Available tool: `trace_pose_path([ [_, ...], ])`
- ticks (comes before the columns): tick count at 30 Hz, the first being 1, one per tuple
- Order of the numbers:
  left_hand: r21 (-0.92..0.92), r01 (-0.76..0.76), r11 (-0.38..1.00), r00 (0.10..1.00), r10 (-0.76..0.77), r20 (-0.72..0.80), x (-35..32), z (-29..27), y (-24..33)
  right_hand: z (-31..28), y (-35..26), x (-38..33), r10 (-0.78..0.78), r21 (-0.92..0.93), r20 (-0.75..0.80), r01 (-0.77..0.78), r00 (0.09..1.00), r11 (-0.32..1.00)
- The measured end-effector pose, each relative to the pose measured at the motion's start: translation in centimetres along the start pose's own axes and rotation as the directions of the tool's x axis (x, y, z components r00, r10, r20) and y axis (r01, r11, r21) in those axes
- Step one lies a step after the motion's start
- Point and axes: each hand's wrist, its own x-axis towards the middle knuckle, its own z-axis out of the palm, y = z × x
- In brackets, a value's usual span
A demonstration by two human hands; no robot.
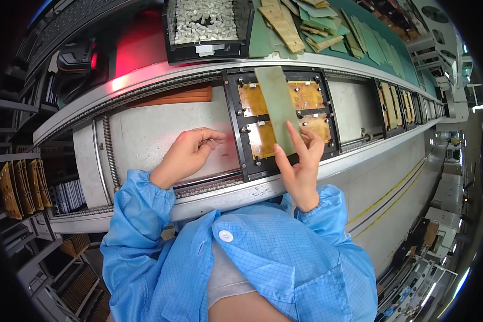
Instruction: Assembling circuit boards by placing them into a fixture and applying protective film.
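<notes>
A long pale-green strip (273,102) lies slantwise across a black frame (235,115) that carries several amber circuit boards (309,95). My right hand (301,163) grips the strip's near end, thumb at its left edge and a fingertip on its top face. Part of the boards is hidden beneath the strip. To the left of the frame, my left hand (183,155) hovers above the conveyor's grey bed (161,126). Its index finger is stretched toward the frame and the others are loosely bent; I see nothing in it.
Behind the rail stands a black bin (206,48) of small white parts. Green and tan strips (319,24) are piled to its right. A dark handheld device (75,59) sits back left. More board-bearing frames (394,104) line the conveyor rightward. An orange strip (172,96) lies inside the conveyor.
</notes>
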Motion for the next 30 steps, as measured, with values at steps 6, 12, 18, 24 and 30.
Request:
trace_pose_path([
  [6,-0.009,0.088,0.996,0.996,-0.088,0.001,-0.4,0.1,0.5,1.5,0.3,-0.3,-0.037,-0.085,0.006,0.037,0.999,0.996],
  [12,-0.019,0.089,0.996,0.996,-0.089,-0.002,-0.3,0.0,0.2,1.3,-0.2,-0.1,-0.069,-0.158,0.028,0.072,0.997,0.985],
  [18,0.002,0.079,0.997,0.997,-0.079,0.004,-0.1,-0.3,0.4,0.0,-0.7,3.2,-0.161,-0.276,0.079,0.176,0.984,0.945],
  [24,0.016,0.107,0.994,0.994,-0.106,-0.025,-0.6,-0.5,0.6,-1.6,-0.4,7.1,-0.216,-0.267,0.382,0.331,0.898,0.905],
  [30,0.051,0.016,0.999,0.998,-0.013,-0.058,-0.3,-0.2,-0.3,0.9,6.5,19.8,-0.337,-0.36,0.076,0.341,0.938,0.869],
])
